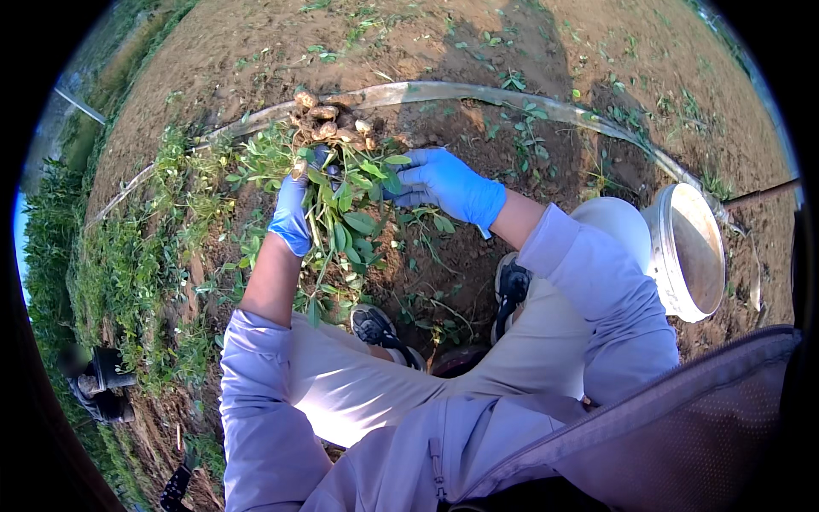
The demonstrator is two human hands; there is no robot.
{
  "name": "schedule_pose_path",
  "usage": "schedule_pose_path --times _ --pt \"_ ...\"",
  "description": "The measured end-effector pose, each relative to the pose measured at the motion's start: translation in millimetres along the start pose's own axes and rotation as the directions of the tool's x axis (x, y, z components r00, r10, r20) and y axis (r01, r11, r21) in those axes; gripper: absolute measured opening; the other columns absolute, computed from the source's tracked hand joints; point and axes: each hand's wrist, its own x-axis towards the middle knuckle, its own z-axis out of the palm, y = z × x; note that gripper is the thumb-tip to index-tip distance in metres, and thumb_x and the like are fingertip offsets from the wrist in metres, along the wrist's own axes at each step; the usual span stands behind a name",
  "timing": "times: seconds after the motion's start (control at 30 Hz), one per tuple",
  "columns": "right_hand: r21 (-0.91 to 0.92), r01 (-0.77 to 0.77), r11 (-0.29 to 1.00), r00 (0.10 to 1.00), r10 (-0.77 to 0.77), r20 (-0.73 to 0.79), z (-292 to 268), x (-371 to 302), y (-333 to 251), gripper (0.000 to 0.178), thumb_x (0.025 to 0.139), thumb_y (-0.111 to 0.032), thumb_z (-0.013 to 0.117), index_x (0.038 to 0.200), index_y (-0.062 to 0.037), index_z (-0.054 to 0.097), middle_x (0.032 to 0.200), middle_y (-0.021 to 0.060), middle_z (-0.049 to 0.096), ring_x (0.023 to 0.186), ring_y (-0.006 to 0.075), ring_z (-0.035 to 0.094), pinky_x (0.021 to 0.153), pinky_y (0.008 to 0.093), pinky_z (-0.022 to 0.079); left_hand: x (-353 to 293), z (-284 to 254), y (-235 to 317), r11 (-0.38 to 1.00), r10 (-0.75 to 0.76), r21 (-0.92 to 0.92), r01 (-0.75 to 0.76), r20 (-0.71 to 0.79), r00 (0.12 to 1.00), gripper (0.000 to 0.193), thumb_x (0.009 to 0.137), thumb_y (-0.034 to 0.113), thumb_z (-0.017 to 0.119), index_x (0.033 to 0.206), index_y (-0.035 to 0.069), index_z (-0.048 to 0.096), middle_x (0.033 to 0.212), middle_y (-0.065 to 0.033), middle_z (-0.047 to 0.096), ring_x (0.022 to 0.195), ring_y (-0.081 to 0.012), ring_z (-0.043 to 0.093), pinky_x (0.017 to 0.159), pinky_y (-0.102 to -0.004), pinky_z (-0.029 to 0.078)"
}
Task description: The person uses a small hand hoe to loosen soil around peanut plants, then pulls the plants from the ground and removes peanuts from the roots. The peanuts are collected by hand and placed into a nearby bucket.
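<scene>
My left hand [292, 209], in a blue glove, is closed around a bunch of peanut plants [351, 196] by their stems. At the far end of the bunch is a cluster of peanuts [328, 119] with soil on them, while the green leaves hang toward me. To the right of the bunch is my right hand [448, 186], also gloved in blue. Its fingers are stretched toward the leaves, with the tips partly hidden; nothing shows in its grip.
A white bucket [670, 256] stands on the right beside a rounded white object [612, 224]. A pale flat hose [478, 92] curves across the soil ahead. Leafy plants [145, 256] grow on the left, where another person [101, 384] is low down. My shoes [375, 328] flank loose stems.
</scene>
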Motion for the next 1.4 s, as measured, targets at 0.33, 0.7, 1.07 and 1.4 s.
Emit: schedule_pose_path --times 0.33,0.7,1.07,1.4 --pt "-0.215 0.031 0.976 0.999 -0.028 0.019 18 -4 12 0.031 0.078 -0.018 0.061 0.105 -0.0046 0.052 0.084 0.0027 0.059 0.072 0.0099 0.056 0.057 0.0239 0.044 -23 31 -5 0.989 -0.045 -0.136 0.065 0.143 0.989 0.026 0.089 0.027 0.042 0.1 0.005 0.052 0.089 -0.0097 0.06 0.077 -0.0204 0.059 0.069 -0.032 0.051" --pt "0.052 -0.039 0.998 0.996 0.035 0.086 16 -11 2 0.027 0.083 -0.014 0.054 0.106 -0.0005 0.05 0.089 0.0092 0.059 0.074 0.0152 0.059 0.062 0.0247 0.048 -30 19 5 0.992 -0.075 -0.094 0.087 0.127 0.989 0.028 0.082 0.027 0.054 0.099 0.006 0.056 0.084 -0.0077 0.062 0.067 -0.0192 0.06 0.058 -0.0304 0.051" --pt "0.326 -0.153 0.933 0.988 0.133 0.085 12 -5 -1 0.012 0.08 -0.011 0.053 0.091 -0.0048 0.054 0.082 0.0093 0.058 0.067 0.0144 0.054 0.056 0.0265 0.046 -34 20 7 0.991 -0.101 -0.083 0.107 0.075 0.992 0.02 0.082 0.024 0.054 0.096 0.009 0.058 0.078 -0.006 0.062 0.061 -0.0175 0.058 0.056 -0.0303 0.051" --pt "0.029 -0.245 0.969 0.938 0.229 0.259 21 -10 -2 0.011 0.08 -0.013 0.056 0.077 -0.0106 0.045 0.065 0.0 0.041 0.042 0.0024 0.024 0.037 0.0179 0.018 -45 36 3 0.996 -0.086 -0.01 0.086 0.04 0.996 0.02 0.079 0.024 0.06 0.09 0.008 0.058 0.071 -0.0041 0.06 0.058 -0.0161 0.057 0.053 -0.0293 0.049"
